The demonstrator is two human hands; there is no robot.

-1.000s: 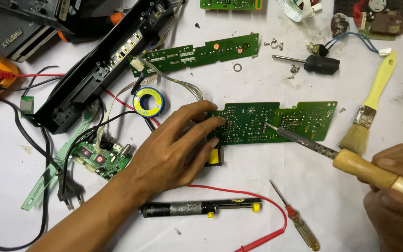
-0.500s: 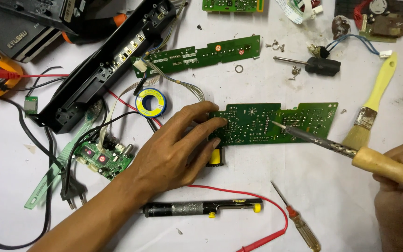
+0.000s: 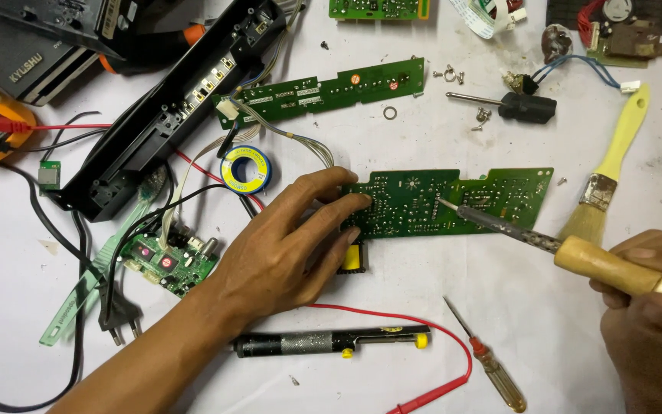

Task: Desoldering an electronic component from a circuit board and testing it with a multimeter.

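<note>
Right now the left hand lies palm down on the white table, its fingers spread a little apart and stretched flat, with the fingertips pressing on the left end of a green circuit board. It grips nothing; it only pins the board down. The thumb rests below the board's edge, beside a small yellow part under the board.

The right hand, at the lower right corner, has its fingers curled tight around the wooden handle of a soldering iron. The iron slants up and to the left, and its metal tip touches the middle of the board.

Nearby, a yellow-handled brush lies just right of the board, a small screwdriver lies below it, and a black suction pump sits below the left wrist. A blue and yellow reel lies above the left hand.
</note>
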